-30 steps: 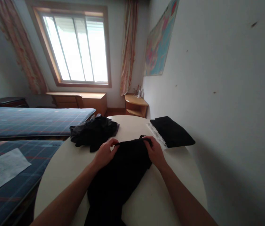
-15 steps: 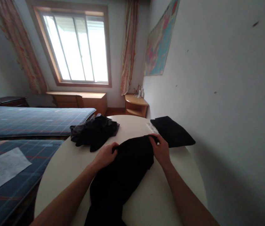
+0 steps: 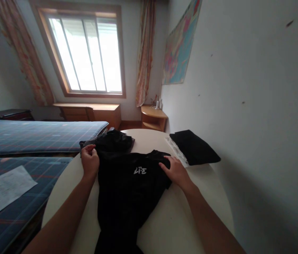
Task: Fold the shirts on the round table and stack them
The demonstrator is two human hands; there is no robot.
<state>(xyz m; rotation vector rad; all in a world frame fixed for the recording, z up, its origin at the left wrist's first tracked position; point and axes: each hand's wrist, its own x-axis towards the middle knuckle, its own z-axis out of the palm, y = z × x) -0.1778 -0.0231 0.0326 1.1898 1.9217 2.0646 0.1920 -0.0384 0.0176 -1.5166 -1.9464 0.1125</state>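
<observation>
A black shirt (image 3: 127, 190) lies spread on the round table, its lower end running towards me. White lettering, upside down from here, shows on its upper part. My left hand (image 3: 90, 162) is at the shirt's far left corner, finger and thumb pinched together on its edge. My right hand (image 3: 176, 173) rests on the far right part of the shirt, thumb and fingers apart on the cloth. Behind the left hand sits a crumpled heap of black clothing (image 3: 115, 140). A folded black garment (image 3: 195, 148) lies beyond the right hand, over clear plastic wrapping (image 3: 176, 150).
The white round table (image 3: 164, 225) stands close to the wall (image 3: 265, 141) on the right. To the left are plaid mattresses (image 3: 40, 135), with a printed sheet of paper (image 3: 3, 192) on the nearer one. A wooden desk (image 3: 103, 111) and corner shelf (image 3: 154, 113) stand by the window.
My left hand has moved left and away from me, drawing the shirt's far edge out wider. The white lettering has come into view. My right hand has loosened from its pinch and shifted slightly nearer.
</observation>
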